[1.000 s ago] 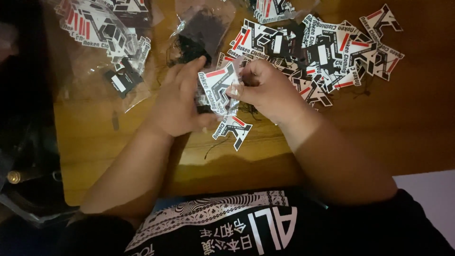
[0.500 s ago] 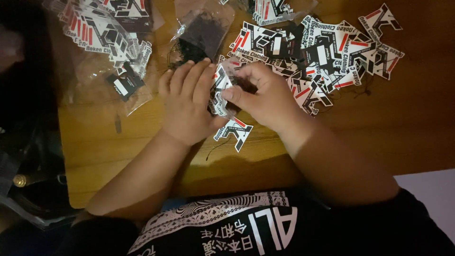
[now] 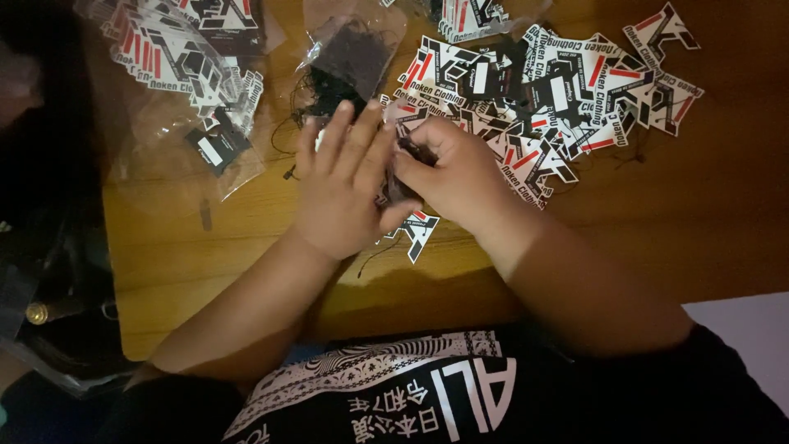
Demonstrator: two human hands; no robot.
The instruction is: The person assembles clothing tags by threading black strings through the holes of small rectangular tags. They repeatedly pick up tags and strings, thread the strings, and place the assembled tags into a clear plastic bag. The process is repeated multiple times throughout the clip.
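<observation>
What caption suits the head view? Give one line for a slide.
Both hands, left hand and right hand, work a tag over a wooden table beside scattered tags.

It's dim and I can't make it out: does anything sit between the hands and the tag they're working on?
Nothing visible does. The left hand and right hand meet directly around the tag, mostly hidden between them; the loose tag lies below.

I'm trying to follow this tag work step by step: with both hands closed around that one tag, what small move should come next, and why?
Probably part the hands a little to free the tag. The left hand lies flat over the tag, hiding most of it, while the right hand pinches its upper edge. A thin black string trails below, so it may already be threaded. Another tag lies on the wooden table beneath.
</observation>
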